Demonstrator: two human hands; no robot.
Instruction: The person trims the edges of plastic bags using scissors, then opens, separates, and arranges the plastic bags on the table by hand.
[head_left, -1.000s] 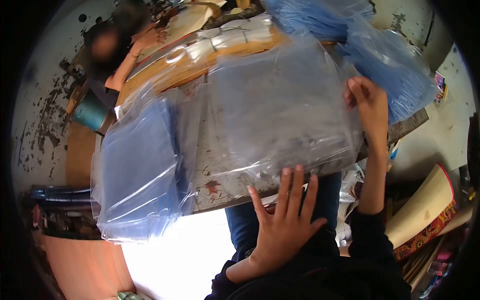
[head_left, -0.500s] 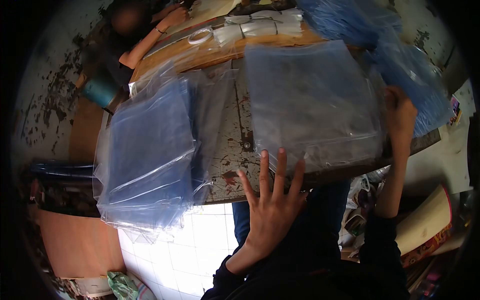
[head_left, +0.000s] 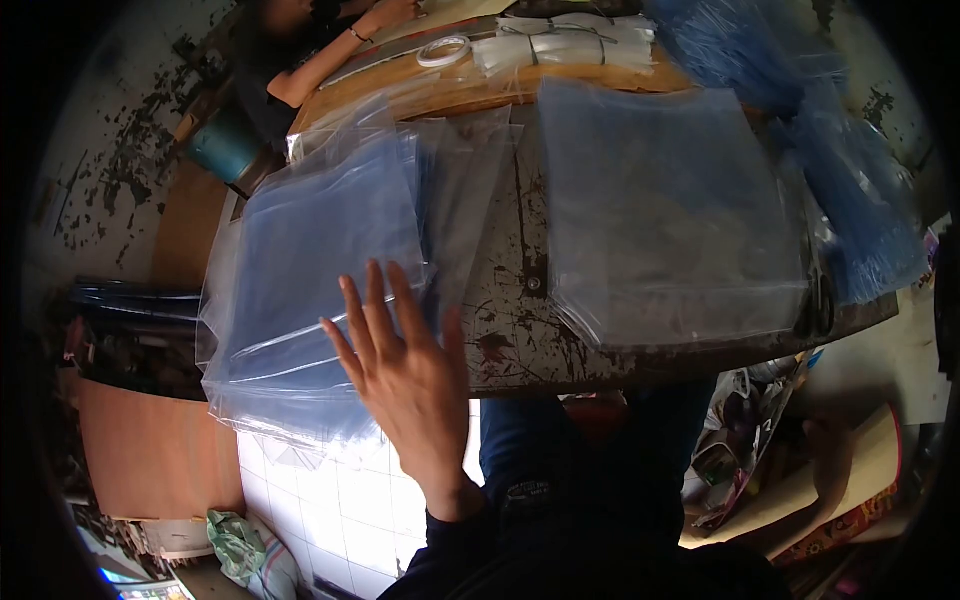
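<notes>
My left hand (head_left: 405, 370) is spread over the lower right part of a stack of clear bluish plastic sheets or bags (head_left: 320, 250). Its fingers are apart and nothing is in them; whether the fingertips touch the plastic I cannot tell. A second clear plastic stack (head_left: 670, 210) lies flat on the right of the worn table. Low at the right, beyond the table edge, my right hand (head_left: 830, 460) is dark and blurred in front of a rolled cream sheet (head_left: 875, 455). Its fingers cannot be made out clearly.
Dark-handled scissors (head_left: 820, 295) lie beside the right stack. Bunched blue plastic (head_left: 865, 210) covers the far right. Behind are a tape roll (head_left: 443, 52) and bundled white strips (head_left: 565, 45) on a wooden board. Another person's arm (head_left: 330, 60) rests at the back left.
My left hand has moved left, from the right stack's near edge to over the left stack. My right hand has left the right stack's side and dropped below the table edge. The view has shifted.
</notes>
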